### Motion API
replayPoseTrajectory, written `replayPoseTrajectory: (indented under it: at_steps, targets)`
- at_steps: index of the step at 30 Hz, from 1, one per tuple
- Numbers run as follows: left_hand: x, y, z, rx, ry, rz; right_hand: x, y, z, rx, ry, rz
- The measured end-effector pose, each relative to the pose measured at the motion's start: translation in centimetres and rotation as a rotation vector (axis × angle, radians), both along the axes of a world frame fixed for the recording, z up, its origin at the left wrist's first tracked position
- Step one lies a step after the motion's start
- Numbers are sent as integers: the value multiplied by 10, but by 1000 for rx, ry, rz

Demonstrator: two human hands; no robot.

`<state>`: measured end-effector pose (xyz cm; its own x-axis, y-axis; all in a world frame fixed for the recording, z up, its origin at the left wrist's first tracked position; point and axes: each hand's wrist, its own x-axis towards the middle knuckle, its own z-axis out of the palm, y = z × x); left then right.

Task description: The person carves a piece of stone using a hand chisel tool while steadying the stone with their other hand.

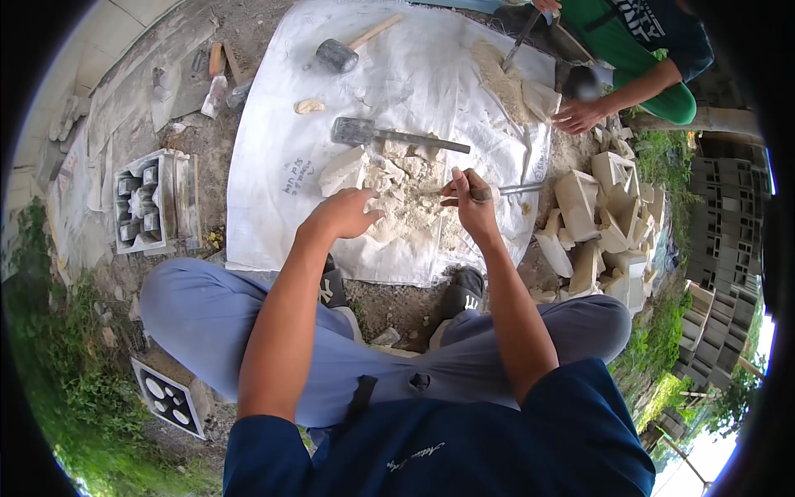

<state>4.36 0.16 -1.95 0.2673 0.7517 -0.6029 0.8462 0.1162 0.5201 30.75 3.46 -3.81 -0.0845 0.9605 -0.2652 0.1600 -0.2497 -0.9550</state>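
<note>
My left hand [341, 214] reaches over pale, crumbled stone-like rubble [406, 178], fingers apart, beside a larger pale block [344, 170]. My right hand [474, 203] is closed around a slim tool with a brownish handle, above the rubble's right side; the tool's kind is unclear. A grey metal rod [520, 189] shows just right of that hand, and I cannot tell whether it belongs to the tool. Behind the rubble lies a dark-headed mallet [354, 131], its grey handle pointing right. Everything rests on a white woven sheet [273, 108].
Another mallet [337, 56] and a small pale piece [310, 106] lie farther back. Broken pale blocks [609, 215] pile up right. A co-worker's hand [580, 117] is at upper right. Left are a metal mold [149, 199] and a trowel-like tool [214, 95].
</note>
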Motion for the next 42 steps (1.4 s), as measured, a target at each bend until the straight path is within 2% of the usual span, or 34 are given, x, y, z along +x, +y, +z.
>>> replayPoseTrajectory:
  at_steps: [4, 6, 8, 10, 15, 20, 23, 26, 27, 28, 30, 36, 38, 40, 41, 42]
  targets:
    - [8, 3, 9, -23, 7, -13, -23, -17, 10, 65, 56, -151]
    - [9, 5, 10, -12, -23, -5, -31, -26, 11, 249, 95, -395]
    - [9, 5, 10, -24, -19, -2, -27, -31, 8, 258, 88, -385]
    - [9, 5, 10, -37, -9, -2, -20, -32, 9, 265, 59, -189]
    - [8, 0, 8, 30, -11, -9, -27, -21, 36, 326, 47, -298]
    - [6, 3, 3, 22, 4, -23, -20, -9, 31, 252, 127, -223]
    - [7, 3, 10, 2, 10, -17, -21, -9, 50, 314, -27, -151]
    - [4, 5, 16, -9, -6, 6, -26, -3, 48, 344, 47, -171]
    - [4, 5, 17, 0, -24, 2, -25, 1, 27, 322, 40, -191]
    - [4, 4, 14, 3, -26, -4, -17, 1, 6, 172, -17, -142]
    - [2, 4, 2, 20, -6, -2, -15, 9, 3, 262, 78, -128]
    - [0, 3, 9, -1, 16, 9, -33, 10, 76, 294, 4, -129]
    - [-1, 3, 11, 2, 27, 21, -29, 7, 51, 299, -69, -147]
    - [-2, 3, 7, -4, -18, 7, -21, 3, 9, 174, -179, -10]
    - [0, 4, 4, 1, -16, 1, -19, 1, -6, 260, -175, -31]
    - [0, 4, 0, 28, -16, -13, -23, 2, 1, 264, -172, -39]
